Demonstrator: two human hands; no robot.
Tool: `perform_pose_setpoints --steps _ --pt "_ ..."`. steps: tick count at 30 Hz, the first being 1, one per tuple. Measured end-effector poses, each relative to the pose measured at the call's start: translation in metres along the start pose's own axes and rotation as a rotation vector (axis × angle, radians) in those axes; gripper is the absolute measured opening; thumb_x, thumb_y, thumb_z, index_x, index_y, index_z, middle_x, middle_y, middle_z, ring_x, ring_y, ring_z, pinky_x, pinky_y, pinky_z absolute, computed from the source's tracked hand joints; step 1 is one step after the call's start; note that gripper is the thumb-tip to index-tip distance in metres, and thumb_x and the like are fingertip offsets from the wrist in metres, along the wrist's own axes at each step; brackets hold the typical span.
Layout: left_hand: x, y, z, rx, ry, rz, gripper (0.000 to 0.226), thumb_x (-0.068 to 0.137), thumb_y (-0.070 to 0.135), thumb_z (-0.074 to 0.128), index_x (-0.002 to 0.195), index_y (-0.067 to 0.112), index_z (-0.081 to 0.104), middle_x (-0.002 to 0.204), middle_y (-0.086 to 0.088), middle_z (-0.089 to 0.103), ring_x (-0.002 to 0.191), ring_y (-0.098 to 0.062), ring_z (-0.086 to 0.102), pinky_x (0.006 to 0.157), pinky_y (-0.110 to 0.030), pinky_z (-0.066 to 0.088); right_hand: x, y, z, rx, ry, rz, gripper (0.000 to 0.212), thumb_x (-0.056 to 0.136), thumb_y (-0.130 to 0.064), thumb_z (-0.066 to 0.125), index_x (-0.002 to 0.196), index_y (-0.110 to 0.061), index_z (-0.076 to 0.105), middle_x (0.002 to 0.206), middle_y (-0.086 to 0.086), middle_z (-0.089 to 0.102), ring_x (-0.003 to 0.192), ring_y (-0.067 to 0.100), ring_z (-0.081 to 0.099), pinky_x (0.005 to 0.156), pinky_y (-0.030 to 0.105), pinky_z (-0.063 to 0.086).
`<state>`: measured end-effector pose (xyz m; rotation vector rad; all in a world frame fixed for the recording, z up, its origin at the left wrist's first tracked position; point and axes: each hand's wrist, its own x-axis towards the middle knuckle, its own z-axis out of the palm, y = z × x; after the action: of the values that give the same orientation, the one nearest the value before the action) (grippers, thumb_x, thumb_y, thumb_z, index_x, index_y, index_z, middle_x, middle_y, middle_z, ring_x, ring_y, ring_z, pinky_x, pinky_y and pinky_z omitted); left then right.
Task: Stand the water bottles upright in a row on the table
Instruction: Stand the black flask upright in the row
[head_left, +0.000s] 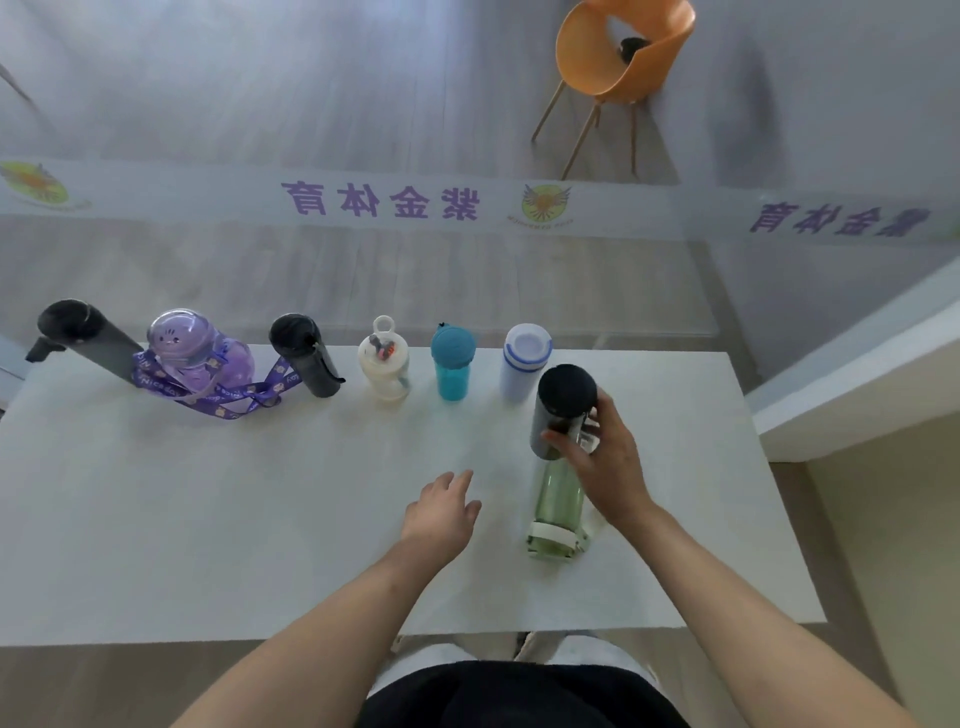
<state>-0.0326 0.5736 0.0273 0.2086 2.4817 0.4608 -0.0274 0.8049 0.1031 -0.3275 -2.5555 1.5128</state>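
Note:
Several bottles stand upright in a row along the far edge of the white table (208, 519): a tall black one (88, 338), a purple one with a lanyard (200, 353), a black one (306, 356), a cream one (385, 366), a teal one (453, 364) and a white one with a blue ring (524, 361). Nearer to me, a green clear bottle with a black cap (560, 467) stands upright, its base on the table. My right hand (602, 457) grips it just under the cap. My left hand (441, 512) hovers palm-down to its left, fingers apart, holding nothing.
An orange chair (621, 57) stands on the floor far beyond the table. A glass partition with purple lettering (379, 200) runs behind the table's far edge. A white ledge (857, 379) lies to the right. My legs show under the near edge.

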Motion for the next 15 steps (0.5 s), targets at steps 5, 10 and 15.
perform_pose_setpoints --steps 5,10,15 --pt "0.028 0.054 0.0 0.025 0.034 -0.012 0.049 0.106 0.039 0.04 0.153 0.027 0.03 0.152 -0.004 0.04 0.136 -0.029 0.041 0.101 -0.046 0.044 0.04 0.008 -0.047 0.051 0.072 -0.055 0.065 0.084 -0.027 0.083 0.138 -0.036 0.049 0.124 -0.016 0.066 0.112 0.007 0.062 0.092 0.03 0.055" --pt "0.046 0.115 0.013 -0.004 0.033 -0.043 0.053 0.105 0.041 0.041 0.155 0.032 0.027 0.159 -0.003 0.034 0.141 -0.029 0.037 0.107 -0.047 0.041 0.083 0.03 -0.082 0.148 0.073 -0.025 0.051 0.085 -0.025 0.084 0.122 -0.037 0.051 0.117 -0.014 0.066 0.108 -0.001 0.062 0.09 0.026 0.056" --pt "0.057 0.145 0.026 -0.014 0.023 -0.107 0.056 0.104 0.038 0.043 0.157 0.037 0.026 0.158 -0.002 0.035 0.143 -0.028 0.035 0.109 -0.047 0.04 0.125 0.059 -0.091 0.243 -0.009 0.067 0.065 0.084 -0.027 0.084 0.139 -0.03 0.05 0.129 -0.011 0.065 0.116 -0.004 0.06 0.093 0.021 0.052"
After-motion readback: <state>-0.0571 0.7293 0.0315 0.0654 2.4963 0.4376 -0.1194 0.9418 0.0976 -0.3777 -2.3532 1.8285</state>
